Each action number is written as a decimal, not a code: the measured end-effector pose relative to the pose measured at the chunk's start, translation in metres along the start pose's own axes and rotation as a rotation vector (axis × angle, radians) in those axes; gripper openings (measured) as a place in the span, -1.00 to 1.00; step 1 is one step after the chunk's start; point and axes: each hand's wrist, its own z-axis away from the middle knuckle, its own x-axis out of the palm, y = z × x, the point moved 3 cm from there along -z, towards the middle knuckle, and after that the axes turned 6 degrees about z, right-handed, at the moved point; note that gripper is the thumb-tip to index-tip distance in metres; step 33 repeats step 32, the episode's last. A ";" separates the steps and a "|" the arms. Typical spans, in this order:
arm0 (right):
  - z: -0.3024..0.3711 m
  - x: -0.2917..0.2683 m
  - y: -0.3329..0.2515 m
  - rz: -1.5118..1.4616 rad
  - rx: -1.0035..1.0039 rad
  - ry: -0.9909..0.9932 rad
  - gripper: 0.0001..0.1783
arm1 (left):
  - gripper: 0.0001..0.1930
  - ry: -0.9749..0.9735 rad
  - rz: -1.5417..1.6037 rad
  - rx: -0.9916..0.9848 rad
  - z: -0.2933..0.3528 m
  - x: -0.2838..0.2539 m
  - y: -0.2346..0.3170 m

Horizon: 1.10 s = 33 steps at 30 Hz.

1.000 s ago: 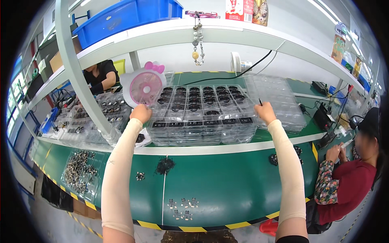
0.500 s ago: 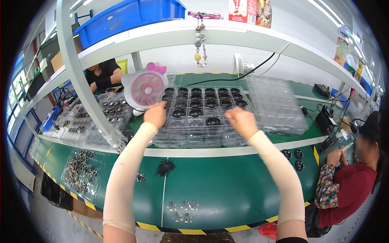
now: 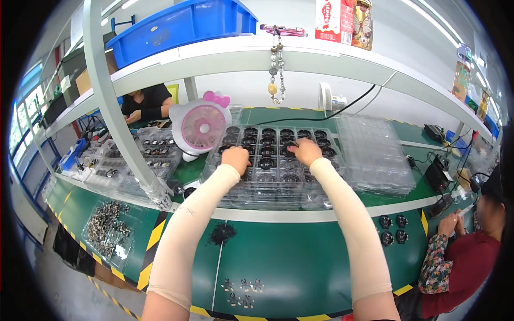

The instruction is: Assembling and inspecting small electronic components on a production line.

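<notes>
A clear plastic tray (image 3: 267, 177) with many cells holds rows of black round parts (image 3: 267, 151). It tops a stack of similar trays on the green bench. My left hand (image 3: 236, 158) rests over the tray's left columns, its fingers curled down into the cells; whatever they hold is hidden. Farther right, my right hand (image 3: 308, 152) reaches into the middle rows. Its fingertips are pinched at a black round part (image 3: 289, 151) in a cell. Cells in the front row, between my hands, show clear plastic. Cream sleeves cover both my forearms.
A stack of clear trays (image 3: 376, 160) stands right of the filled one; a pink-and-white fan (image 3: 204, 129) stands left. Nearer lie several black parts (image 3: 393, 230), a dark granule heap (image 3: 221, 234), small metal-and-black pieces (image 3: 243, 285) and a tray of small parts (image 3: 107, 230). Co-workers sit at both sides.
The view has shifted, so the scene sits lower and farther right. My hands have come closer together and down onto the tray. A black part in a front cell no longer shows there.
</notes>
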 end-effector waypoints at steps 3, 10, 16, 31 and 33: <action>-0.014 0.022 -0.009 0.145 0.110 -0.212 -0.52 | -0.70 -0.131 0.146 -0.143 -0.001 0.005 -0.004; -0.038 0.030 -0.010 0.048 0.116 -0.276 -0.51 | -0.55 0.009 0.660 -0.231 -0.023 0.006 -0.054; -0.050 0.046 -0.048 -0.142 0.042 -0.343 -0.40 | -0.60 -0.084 0.279 -0.384 -0.038 0.017 -0.042; -0.024 0.038 -0.069 -0.135 -0.149 -0.465 -0.32 | -0.20 -0.192 0.460 -0.233 -0.068 0.043 -0.058; -0.008 0.022 -0.092 -0.022 -0.087 -0.460 -0.32 | -0.13 -0.267 0.538 -0.319 -0.064 0.046 -0.078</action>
